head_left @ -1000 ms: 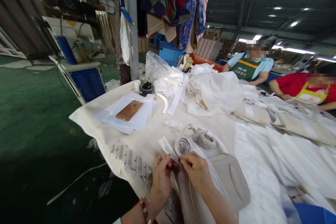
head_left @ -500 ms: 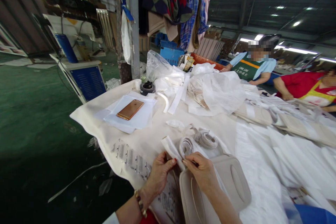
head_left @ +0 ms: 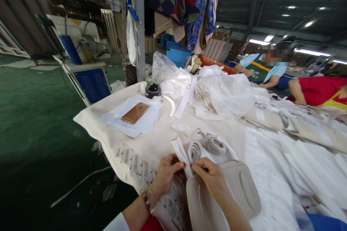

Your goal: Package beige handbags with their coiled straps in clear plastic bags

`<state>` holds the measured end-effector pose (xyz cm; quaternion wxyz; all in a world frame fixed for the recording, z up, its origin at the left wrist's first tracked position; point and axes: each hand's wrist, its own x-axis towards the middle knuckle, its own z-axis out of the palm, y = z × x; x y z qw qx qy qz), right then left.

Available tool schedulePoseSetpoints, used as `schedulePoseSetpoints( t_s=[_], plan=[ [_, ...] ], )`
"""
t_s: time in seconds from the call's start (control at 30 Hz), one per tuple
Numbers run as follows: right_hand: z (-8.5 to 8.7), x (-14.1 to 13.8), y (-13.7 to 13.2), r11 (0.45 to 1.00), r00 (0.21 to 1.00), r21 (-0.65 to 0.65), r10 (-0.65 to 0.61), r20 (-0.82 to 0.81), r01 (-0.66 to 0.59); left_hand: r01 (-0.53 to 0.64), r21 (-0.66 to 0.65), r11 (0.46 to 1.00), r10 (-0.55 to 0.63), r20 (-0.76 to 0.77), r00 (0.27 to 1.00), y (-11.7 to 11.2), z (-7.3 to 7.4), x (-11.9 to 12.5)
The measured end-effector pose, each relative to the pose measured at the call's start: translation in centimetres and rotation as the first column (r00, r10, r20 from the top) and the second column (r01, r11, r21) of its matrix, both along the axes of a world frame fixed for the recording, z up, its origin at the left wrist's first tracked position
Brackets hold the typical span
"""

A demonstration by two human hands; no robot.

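A white wrapping strip [head_left: 181, 152], folded lengthwise, rises from the top of a beige bag [head_left: 200, 205]. On its left edge, the thumb and fingers of my left hand [head_left: 168, 175] are closed. From the other side my right hand [head_left: 210, 177] pinches the strip low down, near the bag's top edge; the exact spot between its fingertips is hidden. Just behind my right fingers stands one coiled beige strap [head_left: 194, 151], with another coiled strap [head_left: 217, 145] to its right. A second beige bag [head_left: 244, 184] lies partly under my right forearm.
A phone [head_left: 135, 112] lies on white sheets [head_left: 148, 124] at the table's left. Clear plastic bags [head_left: 230, 94] and a tape roll [head_left: 152, 91] are farther back. White wrapping sheets [head_left: 287, 158] cover the right. Two co-workers stand across the table, one in a green apron [head_left: 257, 70].
Both my hands and the white strip have shifted slightly right in view, still close together. The co-worker in red leans farther over, and the one in the green apron has moved an arm.
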<state>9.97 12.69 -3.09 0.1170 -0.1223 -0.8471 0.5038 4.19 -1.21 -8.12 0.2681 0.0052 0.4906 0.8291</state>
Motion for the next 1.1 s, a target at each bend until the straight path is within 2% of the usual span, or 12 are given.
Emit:
schedulePoseSetpoints(
  t_s=[0.2,0.37,0.47,0.6,0.77,0.93,1.1],
  plan=[
    [-0.1,0.0,0.2,0.999,1.0,-0.033,-0.005,0.017,0.005,0.051,-0.201,0.978,-0.068,-0.08,0.994,-0.1,0.1,-0.1],
    [0.0,-0.2,0.1,1.0,0.999,-0.027,0.006,0.038,-0.005,-0.066,-0.409,0.91,-0.046,-0.259,0.965,0.2,0.2,1.2],
    [0.2,0.0,0.1,0.998,0.998,0.006,0.059,-0.009,-0.059,-0.128,-0.49,0.862,-0.051,-0.334,0.941,0.5,0.5,1.9],
    [0.3,0.4,0.1,0.986,0.989,0.12,0.125,-0.073,-0.116,-0.096,-0.557,0.825,-0.133,-0.355,0.925,0.7,0.9,2.0],
    [-0.3,0.5,-0.2,0.958,0.986,0.272,0.124,-0.116,-0.088,-0.071,-0.638,0.767,-0.218,-0.364,0.905,0.8,1.1,1.7],
    [-1.2,0.6,-0.6,0.935,0.983,0.355,0.079,-0.163,-0.016,-0.168,-0.705,0.689,-0.27,-0.465,0.843,0.8,1.2,2.3],
    [-1.2,0.5,-0.8,0.929,0.981,0.367,0.028,-0.194,0.046,-0.285,-0.736,0.615,-0.334,-0.57,0.751,0.8,0.7,2.9]
  ],
)
